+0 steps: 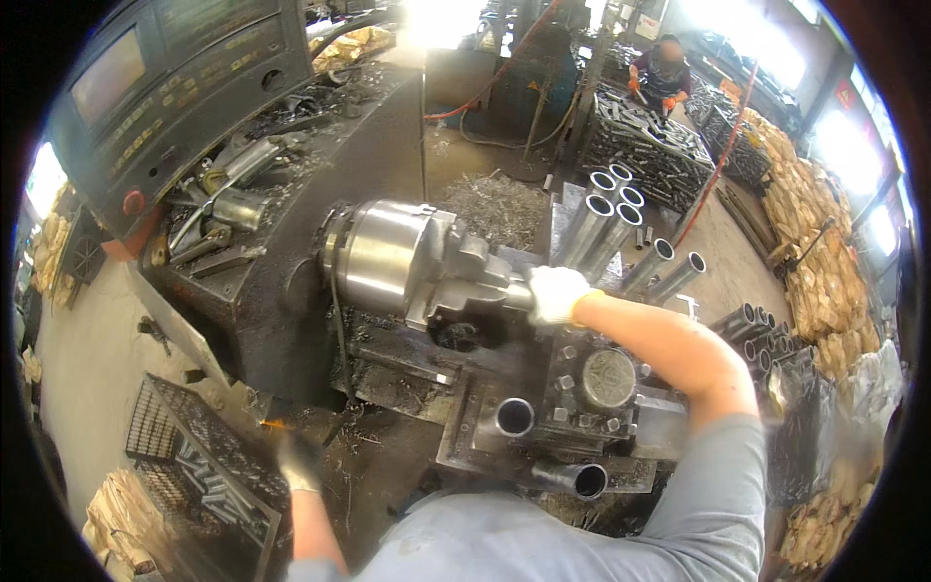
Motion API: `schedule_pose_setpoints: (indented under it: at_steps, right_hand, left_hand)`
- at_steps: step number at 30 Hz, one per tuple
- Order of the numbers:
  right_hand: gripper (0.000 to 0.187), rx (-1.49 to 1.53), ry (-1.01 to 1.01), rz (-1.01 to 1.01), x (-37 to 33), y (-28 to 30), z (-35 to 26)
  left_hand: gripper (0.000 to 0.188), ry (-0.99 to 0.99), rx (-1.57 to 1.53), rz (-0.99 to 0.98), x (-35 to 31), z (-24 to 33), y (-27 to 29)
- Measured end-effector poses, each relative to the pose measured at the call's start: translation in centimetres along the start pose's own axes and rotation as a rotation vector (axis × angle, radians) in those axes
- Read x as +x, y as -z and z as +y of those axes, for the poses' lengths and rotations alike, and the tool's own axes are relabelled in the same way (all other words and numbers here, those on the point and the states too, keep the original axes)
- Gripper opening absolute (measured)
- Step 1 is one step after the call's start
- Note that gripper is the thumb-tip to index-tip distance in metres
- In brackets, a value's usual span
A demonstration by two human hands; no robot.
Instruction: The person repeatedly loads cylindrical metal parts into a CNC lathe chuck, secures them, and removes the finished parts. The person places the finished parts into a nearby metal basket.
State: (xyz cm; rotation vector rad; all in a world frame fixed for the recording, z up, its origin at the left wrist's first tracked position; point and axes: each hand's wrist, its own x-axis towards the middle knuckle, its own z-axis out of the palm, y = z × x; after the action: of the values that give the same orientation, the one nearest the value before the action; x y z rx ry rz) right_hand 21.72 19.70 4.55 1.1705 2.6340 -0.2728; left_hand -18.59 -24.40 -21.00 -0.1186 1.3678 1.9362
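Observation:
My right hand [560, 294], in a white work glove, is closed around the end of a shiny metal tube [519, 297]. The tube's other end sits between the stepped jaws of a lathe chuck [386, 256]; how tightly they grip it I cannot see. Low on the left hangs my left hand [299, 466], also gloved, beside a black crate [250, 490]. Blur hides its fingers. Below my right forearm is the lathe's tool post [608, 378]. Next to it stands an upright tube [512, 417], and another tube [582, 479] lies near my body.
Several upright steel tubes [589, 231] stand beyond my right hand. The lathe's control panel [116, 116] rises at the far left. More tubes [761, 335] are bundled at right. A co-worker [664, 73] in orange gloves works behind a bin of metal parts [650, 136].

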Motion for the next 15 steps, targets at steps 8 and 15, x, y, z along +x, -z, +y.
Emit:
schedule_pose_setpoints:
  at_steps: [8, 15]
  right_hand:
    - [0.07, 0.135, -0.039, -0.555, 2.0, 2.2, 2.9]
    - [0.093, 0.483, 0.187, 0.036, 3.1, 0.3, 1.3]
  left_hand:
    - [0.04, 0.028, -0.104, 0.204, 0.1, 6.1, -1.2]
    - [0.038, 0.195, -0.136, 0.039, 1.9, 8.2, 2.0]
